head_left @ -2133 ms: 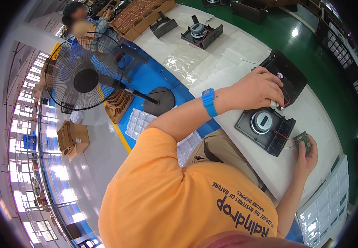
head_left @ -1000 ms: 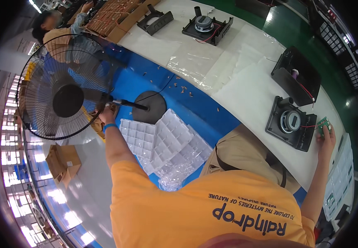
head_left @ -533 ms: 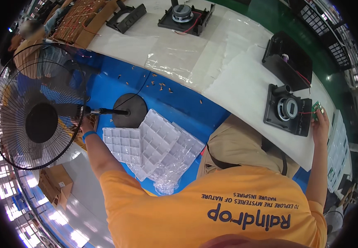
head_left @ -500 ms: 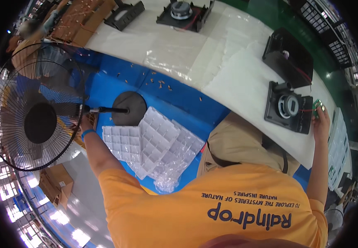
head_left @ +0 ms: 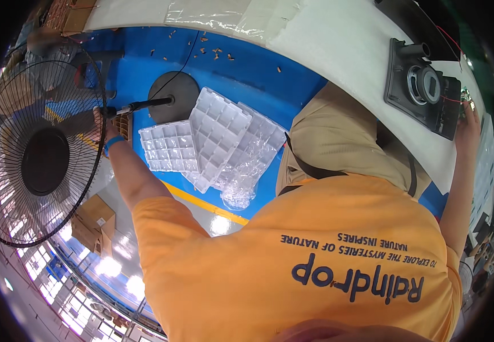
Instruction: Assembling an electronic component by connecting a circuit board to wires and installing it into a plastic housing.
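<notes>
At the right edge of the table, my right hand (head_left: 468, 126) is closed on a small green circuit board (head_left: 466, 96). A red wire runs from the board to a black speaker housing (head_left: 398, 85) with a round grey speaker (head_left: 423, 84) in it. My left arm, with a blue band on its wrist, reaches out to the left. My left hand (head_left: 100, 130) is beside the neck of a black standing fan (head_left: 45, 159). The fan's cage and neck partly hide its fingers. Close by that hand is a brown divided tray (head_left: 123, 126).
White compartment trays (head_left: 218, 128), some in clear plastic, lie on the blue floor by the fan's round base (head_left: 173, 97). Small brown bits are scattered beyond. A white-covered table (head_left: 338, 43) curves across the front. A cardboard box (head_left: 93, 222) stands at left; a person is behind the fan.
The view has tilted, so the table, trays and fan base sit higher in the picture. My right hand still holds the circuit board; my left hand remains by the fan's neck.
</notes>
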The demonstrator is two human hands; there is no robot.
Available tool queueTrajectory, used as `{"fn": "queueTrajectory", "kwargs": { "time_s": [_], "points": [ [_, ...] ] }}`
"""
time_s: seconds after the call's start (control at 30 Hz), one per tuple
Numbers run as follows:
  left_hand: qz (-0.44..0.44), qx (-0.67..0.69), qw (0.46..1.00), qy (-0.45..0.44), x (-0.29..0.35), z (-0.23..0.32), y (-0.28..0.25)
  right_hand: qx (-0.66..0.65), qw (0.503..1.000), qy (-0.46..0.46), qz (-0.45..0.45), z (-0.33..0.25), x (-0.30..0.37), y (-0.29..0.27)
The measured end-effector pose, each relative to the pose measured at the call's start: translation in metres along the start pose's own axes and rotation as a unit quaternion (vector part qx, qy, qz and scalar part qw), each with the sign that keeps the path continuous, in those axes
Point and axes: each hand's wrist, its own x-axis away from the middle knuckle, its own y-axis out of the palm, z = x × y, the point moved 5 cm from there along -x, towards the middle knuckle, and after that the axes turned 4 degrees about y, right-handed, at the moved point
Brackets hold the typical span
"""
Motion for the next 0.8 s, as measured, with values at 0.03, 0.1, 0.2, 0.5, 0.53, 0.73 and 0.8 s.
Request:
{"fn": "queueTrajectory", "kwargs": {
  "time_s": [0.03, 0.1, 0.2, 0.5, 0.53, 0.73, 0.8],
  "points": [
    [0.01, -0.046, 0.999, 0.008, 0.004, 0.003, 0.006, -0.004, 1.0, 0.003, -0.005, 0.003, -0.002, 0.001],
    [0.035, -0.134, 0.99, 0.022, 0.009, 0.004, 0.011, -0.003, 1.0, -0.006, -0.004, -0.002, 0.0, 0.005],
    [0.074, -0.257, 0.963, 0.029, 0.019, -0.002, -0.008, -0.117, 0.992, 0.031, 0.034, -0.005, 0.01, 0.014],
    [0.133, -0.578, 0.8, 0.092, 0.077, -0.01, -0.025, -0.148, 0.989, -0.006, 0.014, -0.004, 0.026, 0.05],
    [0.136, -0.607, 0.776, 0.101, 0.086, -0.011, -0.03, -0.157, 0.987, -0.014, 0.011, -0.003, 0.027, 0.049],
    [-0.069, -0.738, 0.611, 0.278, 0.133, 0.03, -0.037, -0.188, 0.981, -0.04, -0.031, 0.015, 0.012, 0.072],
    [-0.279, -0.732, 0.512, 0.353, 0.172, -0.005, -0.062, -0.221, 0.974, -0.027, -0.033, 0.011, 0.018, 0.075]
  ]
}}
